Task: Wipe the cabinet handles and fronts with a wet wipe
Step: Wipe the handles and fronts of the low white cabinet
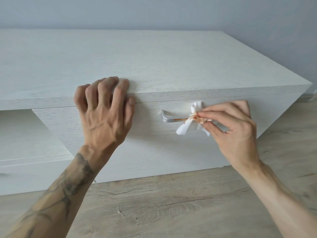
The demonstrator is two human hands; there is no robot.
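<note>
A low white cabinet [154, 66] stands in front of me, its drawer front [145, 148] facing me. A silver bar handle [169, 118] runs across the drawer, with an orange smear near its middle. My right hand [231, 133] pinches a crumpled white wet wipe [192, 117], stained orange, around the handle's right part. My left hand [104, 110] rests over the cabinet's top front edge, fingers curled on the top and thumb against the drawer's upper edge. The handle's right end is hidden behind the wipe and my fingers.
An open shelf recess [25, 134] lies to the left of the drawer. A wood-look floor [171, 208] spreads below and to the right of the cabinet. A plain grey wall [154, 12] stands behind it.
</note>
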